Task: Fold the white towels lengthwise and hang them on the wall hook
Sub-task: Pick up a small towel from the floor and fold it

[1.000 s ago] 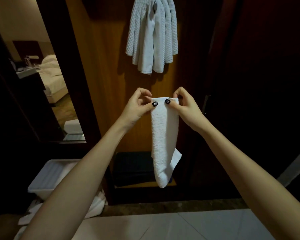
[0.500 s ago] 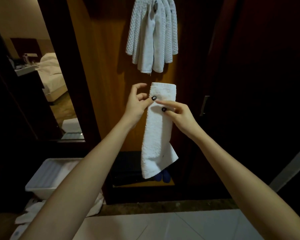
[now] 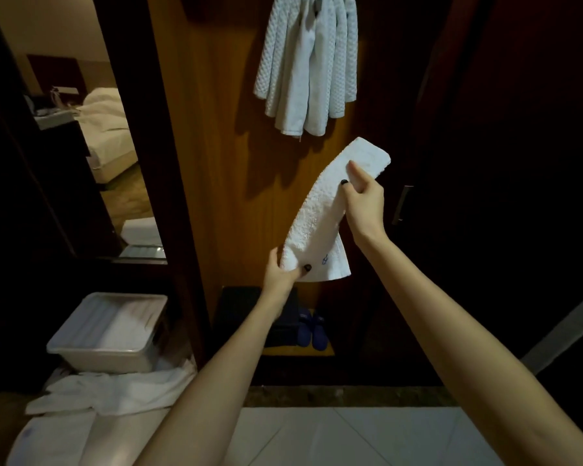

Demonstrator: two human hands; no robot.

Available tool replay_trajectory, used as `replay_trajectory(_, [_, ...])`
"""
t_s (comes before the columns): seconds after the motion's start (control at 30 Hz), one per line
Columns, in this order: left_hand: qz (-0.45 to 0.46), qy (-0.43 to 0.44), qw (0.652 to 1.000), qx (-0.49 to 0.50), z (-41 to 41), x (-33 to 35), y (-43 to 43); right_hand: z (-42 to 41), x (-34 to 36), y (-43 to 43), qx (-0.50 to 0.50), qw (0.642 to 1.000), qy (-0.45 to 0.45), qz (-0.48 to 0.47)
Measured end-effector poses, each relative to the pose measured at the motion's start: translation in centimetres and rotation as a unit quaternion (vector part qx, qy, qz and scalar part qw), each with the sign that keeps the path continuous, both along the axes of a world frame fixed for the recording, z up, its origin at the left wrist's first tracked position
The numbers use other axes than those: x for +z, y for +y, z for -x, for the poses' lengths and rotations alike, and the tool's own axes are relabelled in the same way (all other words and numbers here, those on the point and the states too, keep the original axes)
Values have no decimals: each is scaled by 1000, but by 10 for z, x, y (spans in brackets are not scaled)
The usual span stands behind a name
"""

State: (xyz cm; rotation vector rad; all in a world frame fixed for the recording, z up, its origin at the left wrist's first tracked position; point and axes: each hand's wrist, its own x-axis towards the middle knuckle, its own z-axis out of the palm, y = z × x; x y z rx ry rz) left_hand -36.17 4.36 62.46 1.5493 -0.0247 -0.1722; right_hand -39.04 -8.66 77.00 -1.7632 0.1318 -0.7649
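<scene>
Nearest, at the bottom, lies a pale tiled floor (image 3: pixel 334 438). At its left edge is a heap of loose white towels (image 3: pixel 115 391), crumpled and unfolded. Just behind the heap stands a pale plastic bin (image 3: pixel 81 348) with more white cloth in it.

Both bare forearms reach up from the bottom edge towards the middle of the scene. The left hand (image 3: pixel 283 277) grips the lower end of the folded towel (image 3: pixel 317 220), thumb on the front and fingers curled round behind. The right hand (image 3: pixel 364 200), higher and to the right, pinches the towel's right edge below its top, with the thumb and one finger on its front face.

The towel is held in the air between them. It is a narrow white strip of nubbly terry, doubled lengthwise and slanting from lower left to upper right. A flatter woven band crosses its top end, and a small blue stitched mark (image 3: pixel 324 260) sits near the bottom.

Farther back, low down, blue slippers (image 3: pixel 312 331) stand beside a dark box (image 3: pixel 236 311). Behind the held towel rises a wooden panel (image 3: pixel 216 163). A bunch of hanging towels (image 3: pixel 307 62), white and waffle-textured, droops at its top, just above the held one. A bed (image 3: pixel 108 129) shows far left.
</scene>
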Motion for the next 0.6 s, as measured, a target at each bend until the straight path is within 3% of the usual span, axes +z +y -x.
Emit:
replay_trajectory(0.13, [137,113,984,28,5,-21,-7,-1,-1,-2,-23,998,-7,-61])
replay_trajectory(0.23, [229,161,960,-8,9,-24,-3,0,-4,-8,-43,995,0,-90])
replay_trajectory(0.47, [416,154,893,-75,7,-13,1,3,-6,-36,-68,986,5,-154])
replay_trajectory(0.6, [444,151,879,-82,6,-8,0,4,-10,-41,-72,984,2,-166])
